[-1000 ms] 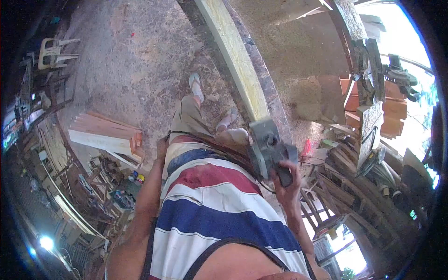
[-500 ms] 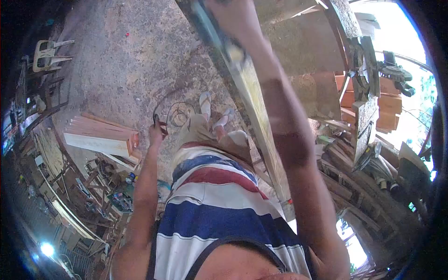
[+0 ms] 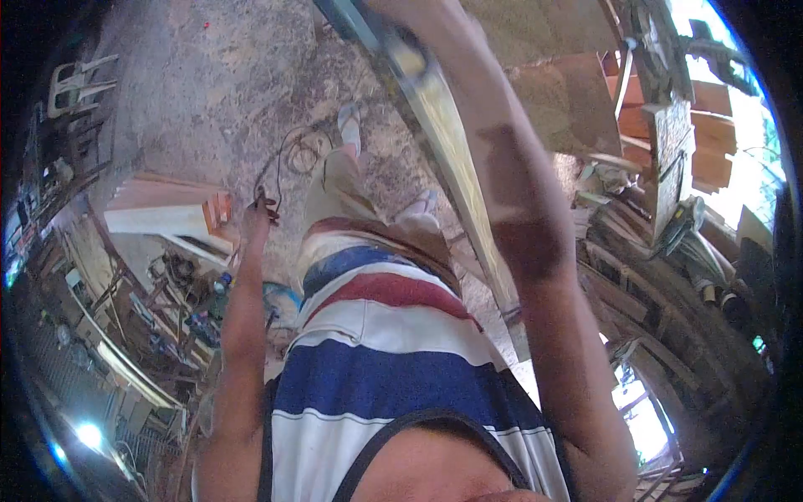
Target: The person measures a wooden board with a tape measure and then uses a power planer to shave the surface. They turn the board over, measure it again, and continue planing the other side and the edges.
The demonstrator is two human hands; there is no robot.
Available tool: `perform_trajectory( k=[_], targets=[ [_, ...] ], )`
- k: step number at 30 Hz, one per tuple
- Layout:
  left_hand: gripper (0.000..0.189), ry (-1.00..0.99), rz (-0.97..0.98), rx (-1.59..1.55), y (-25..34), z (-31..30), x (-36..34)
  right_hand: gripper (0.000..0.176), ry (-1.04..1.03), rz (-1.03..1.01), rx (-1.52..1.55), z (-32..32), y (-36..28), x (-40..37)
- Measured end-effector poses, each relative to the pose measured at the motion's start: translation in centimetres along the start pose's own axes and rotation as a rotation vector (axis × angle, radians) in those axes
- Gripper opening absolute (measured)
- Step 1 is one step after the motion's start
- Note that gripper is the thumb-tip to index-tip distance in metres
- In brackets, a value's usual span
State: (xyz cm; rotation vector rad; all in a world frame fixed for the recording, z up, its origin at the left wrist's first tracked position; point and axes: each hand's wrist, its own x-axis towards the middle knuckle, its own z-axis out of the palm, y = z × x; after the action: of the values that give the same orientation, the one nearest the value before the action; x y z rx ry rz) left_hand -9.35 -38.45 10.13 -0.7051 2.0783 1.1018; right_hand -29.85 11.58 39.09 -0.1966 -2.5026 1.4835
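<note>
The long plank (image 3: 456, 159), stiff and likely heavy and best taken by its edges, runs beneath the right hand (image 3: 414, 17), whose grip I cannot tell. The left hand (image 3: 258, 209) is closed on a limp cord (image 3: 301, 155) that loops just ahead of it.

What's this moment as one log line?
left hand: grips cord | right hand: on power tool | plank: under tool

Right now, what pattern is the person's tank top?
The tank top has broad red, white and blue stripes; the head view shows it.
</note>
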Motion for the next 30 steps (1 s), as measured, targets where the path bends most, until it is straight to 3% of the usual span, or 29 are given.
perform_trajectory(
  k=[2,5,8,10,13,14,15,18,21,26,28,30],
  targets=[
    [0.052,-0.082,0.110,-0.021,-5.8,1.5,-1.9,0.036,0.035,0.080,0.019,-4.2,-0.6,-12.5],
    [0.038,-0.169,0.359,0.283,-12.7,4.1,-4.5,0.037,0.000,0.232,0.017,-10.8,-1.9,-30.3],
    [0.034,-0.104,0.374,0.574,-8.4,7.9,-12.0,0.041,-0.038,0.434,-0.098,-16.2,-2.1,-46.7],
    [0.034,-0.098,0.461,0.713,-7.1,9.3,-12.8,0.040,-0.050,0.626,-0.034,-18.9,-2.1,-55.4],
    [0.033,-0.135,0.548,0.826,-5.6,10.8,-12.4,0.038,0.021,0.584,-0.012,-20.0,-2.0,-60.6],
    [0.033,-0.143,0.579,0.845,-4.8,11.2,-11.9,0.038,0.007,0.558,-0.043,-20.0,-2.0,-60.2],
    [0.032,-0.143,0.468,0.719,-3.3,12.1,-12.3,0.038,-0.007,0.536,-0.073,-19.6,-2.1,-58.8],
    [0.033,-0.272,0.516,0.641,-1.7,12.4,-11.2,0.039,0.008,0.453,-0.062,-17.5,-2.1,-52.0],
    [0.036,-0.224,0.461,0.489,-5.1,11.9,-7.3,0.037,0.067,0.395,0.029,-14.3,-2.4,-43.2],
    [0.050,-0.170,0.480,0.640,-7.9,9.4,-6.6,0.037,0.039,0.297,-0.041,-8.7,-1.7,-28.2],
    [0.052,-0.111,0.265,0.414,-8.9,9.1,-7.5,0.040,0.044,0.214,-0.041,-6.5,-0.8,-21.5],
    [0.049,-0.059,0.196,0.224,-10.1,8.6,-8.1,0.044,0.032,0.212,-0.078,-4.3,-0.9,-14.4]
  ],
)
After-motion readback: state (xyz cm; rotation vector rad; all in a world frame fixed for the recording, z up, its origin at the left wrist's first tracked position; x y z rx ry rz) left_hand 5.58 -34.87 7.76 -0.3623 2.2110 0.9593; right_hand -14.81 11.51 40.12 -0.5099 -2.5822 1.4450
